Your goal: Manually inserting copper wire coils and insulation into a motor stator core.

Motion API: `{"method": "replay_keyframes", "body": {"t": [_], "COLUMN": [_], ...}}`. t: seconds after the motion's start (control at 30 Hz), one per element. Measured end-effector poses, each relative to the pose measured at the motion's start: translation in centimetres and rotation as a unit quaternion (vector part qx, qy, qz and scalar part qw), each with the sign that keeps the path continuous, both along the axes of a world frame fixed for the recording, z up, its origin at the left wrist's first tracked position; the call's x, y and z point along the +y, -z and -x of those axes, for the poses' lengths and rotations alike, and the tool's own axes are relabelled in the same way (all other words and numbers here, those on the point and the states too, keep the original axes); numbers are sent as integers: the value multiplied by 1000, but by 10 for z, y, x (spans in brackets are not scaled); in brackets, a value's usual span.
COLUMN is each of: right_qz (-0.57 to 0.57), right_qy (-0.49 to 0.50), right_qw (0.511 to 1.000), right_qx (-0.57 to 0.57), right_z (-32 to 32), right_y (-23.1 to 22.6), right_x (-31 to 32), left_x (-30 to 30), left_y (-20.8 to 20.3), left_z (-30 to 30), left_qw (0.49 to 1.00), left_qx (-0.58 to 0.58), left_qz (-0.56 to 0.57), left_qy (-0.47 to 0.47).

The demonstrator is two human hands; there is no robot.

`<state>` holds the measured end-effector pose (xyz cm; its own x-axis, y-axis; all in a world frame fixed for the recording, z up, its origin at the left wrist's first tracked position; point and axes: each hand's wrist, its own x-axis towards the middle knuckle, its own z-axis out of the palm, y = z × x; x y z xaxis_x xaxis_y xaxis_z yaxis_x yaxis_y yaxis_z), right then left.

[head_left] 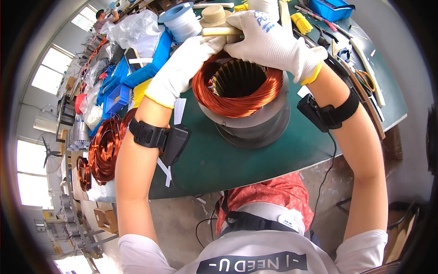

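A motor stator (252,130) stands upright on the green table, a thick ring of copper wire winding (242,106) around its top opening. Both my hands, in white knit gloves with yellow cuffs, meet at the winding's far side. My right hand (269,43) is closed, its bent fingers around the right end of a short cream-coloured bar (221,31). My left hand (189,59) is closed too, its fingertips just under the bar and against my right hand. What the left fingers pinch is hidden, as is the far part of the winding.
White line spools (175,20) and a cream round block (214,15) stand beyond the stator. Blue bins (150,64) and copper coils (106,148) line the left. At right lie scissors (365,81), yellow strips (301,23) and a blue tray (331,9). Paper slips lie nearby.
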<state>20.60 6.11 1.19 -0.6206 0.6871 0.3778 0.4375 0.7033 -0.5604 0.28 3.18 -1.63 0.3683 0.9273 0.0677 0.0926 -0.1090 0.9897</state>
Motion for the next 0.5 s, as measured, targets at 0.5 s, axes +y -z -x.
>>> {"method": "replay_keyframes", "body": {"t": [0.5], "right_qz": [-41], "right_qy": [54], "right_qw": [940], "right_qx": [333], "right_z": [-38], "right_y": [-17], "right_x": [-10], "left_x": [-69], "left_y": [-17], "left_z": [-19], "left_qw": [961], "left_qx": [168], "left_qz": [-79], "left_qy": [-203]}}
